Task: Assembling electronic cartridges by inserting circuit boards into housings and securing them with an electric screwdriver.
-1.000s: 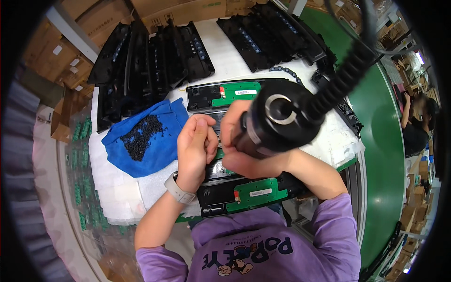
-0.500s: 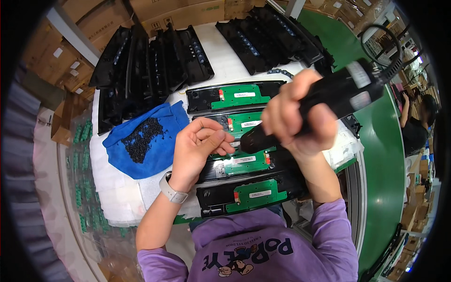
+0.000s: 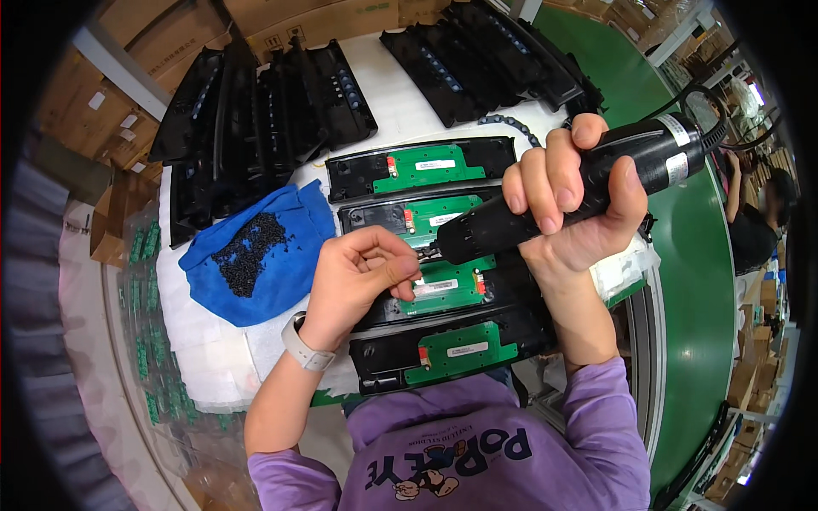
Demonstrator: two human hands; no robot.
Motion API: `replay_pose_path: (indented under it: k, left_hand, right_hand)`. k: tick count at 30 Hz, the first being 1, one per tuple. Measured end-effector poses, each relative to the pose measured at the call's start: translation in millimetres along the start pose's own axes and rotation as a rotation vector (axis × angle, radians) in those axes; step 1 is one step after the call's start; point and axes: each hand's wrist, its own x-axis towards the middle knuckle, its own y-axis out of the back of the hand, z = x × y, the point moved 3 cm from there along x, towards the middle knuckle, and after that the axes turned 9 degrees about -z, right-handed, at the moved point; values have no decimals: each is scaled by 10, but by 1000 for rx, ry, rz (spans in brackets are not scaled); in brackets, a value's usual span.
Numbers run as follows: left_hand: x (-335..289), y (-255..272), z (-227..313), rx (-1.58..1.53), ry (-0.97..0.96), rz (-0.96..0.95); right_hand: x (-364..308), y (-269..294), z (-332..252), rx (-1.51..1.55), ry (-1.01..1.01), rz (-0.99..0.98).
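Note:
My right hand (image 3: 575, 204) is wrapped round a black corded electric screwdriver (image 3: 652, 160), held tilted with its nose pointing left. At the bit (image 3: 428, 252), my left hand (image 3: 362, 277) has thumb and fingers pinched together. Anything small between those fingertips is too hidden to make out. Below both hands lies a column of several black plastic housings (image 3: 383, 351), each with a green circuit board (image 3: 464, 351) bearing a white label and a red-and-white connector. The screwdriver and my hands cover parts of the middle housings.
Left of the housings, a blue cloth (image 3: 200, 285) carries a heap of small black screws (image 3: 243, 264). More black housings (image 3: 315, 102) stand stacked at the back left, others (image 3: 477, 72) at the back right. A cable (image 3: 707, 98) trails from the screwdriver. Another person (image 3: 758, 217) is at far right.
The screwdriver has shifted slightly right and up, and its bit now shows beside my left fingertips. My right fingers have changed their hold on its body. My left hand has barely moved.

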Motion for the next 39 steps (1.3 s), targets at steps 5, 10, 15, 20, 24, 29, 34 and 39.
replay_pose_path:
  k: [5,10,15,20,24,29,34,39]
  left_hand:
    - [-9,12,-9,22,12,-3]
    - [-2,10,-24,4,59,-46]
    - [-21,-35,-8,116,4,-77]
    - [59,44,-57,73,-147,-29]
    - [54,44,-60,-90,-196,26]
    - [50,46,-90,-198,-177,-4]
    - [37,35,-89,-166,-158,22]
    - [33,37,-67,-55,-131,5]
  right_hand:
    - [0,25,7,-6,4,-24]
    - [-1,-7,36,20,-12,5]
    - [5,-4,56,90,-107,108]
    - [-125,-237,3,-196,-507,-112]
    - [-198,-400,121,-280,-637,-225]
    - [-199,-423,114,-350,-663,-232]
    - [-137,-424,122,-485,-535,-426]
    - [-155,-469,109,-580,-459,-453]
